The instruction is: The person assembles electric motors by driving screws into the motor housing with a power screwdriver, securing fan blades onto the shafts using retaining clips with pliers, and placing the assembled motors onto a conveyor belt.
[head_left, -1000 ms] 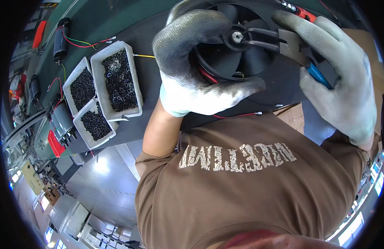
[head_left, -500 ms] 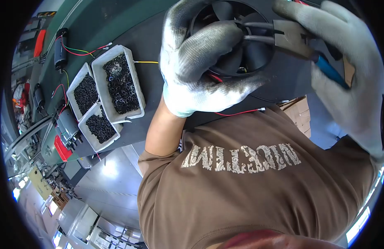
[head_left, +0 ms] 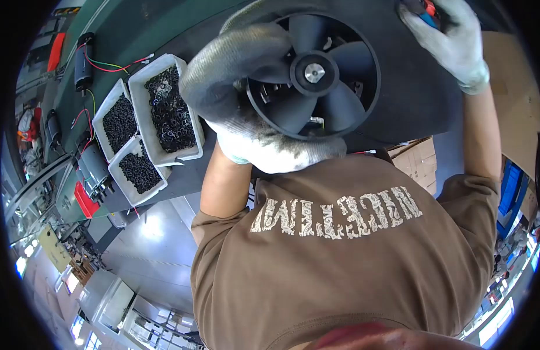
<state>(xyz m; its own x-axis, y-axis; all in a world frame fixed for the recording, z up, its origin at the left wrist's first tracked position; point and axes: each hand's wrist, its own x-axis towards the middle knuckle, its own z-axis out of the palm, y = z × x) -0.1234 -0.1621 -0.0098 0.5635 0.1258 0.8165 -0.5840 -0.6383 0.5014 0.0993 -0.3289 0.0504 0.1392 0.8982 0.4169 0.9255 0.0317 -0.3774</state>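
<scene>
My left hand [head_left: 241, 87], in a soiled white glove, wraps around the rim of a round black fan [head_left: 354, 58] and holds it up with its blades facing me. A silver shaft end [head_left: 314, 73] shows in the middle of the fan's hub. My right hand [head_left: 450, 41], also gloved, is away at the top right, its fingers closed around pliers [head_left: 426, 16]. Only some blue and red of their handles shows; the jaws are out of sight. A red wire end [head_left: 366, 152] pokes out below the fan.
White bins with black rings [head_left: 171, 114] and small black parts [head_left: 119, 125], [head_left: 140, 172] stand left of my left hand. Black motors [head_left: 83, 64] with coloured wires lie farther left. Cardboard boxes [head_left: 415, 160] stand beyond the dark table's edge at right.
My right hand has drawn the pliers away from the fan hub towards the top right. The fan, in my left hand, has shifted slightly left and down, baring its hub and shaft.
</scene>
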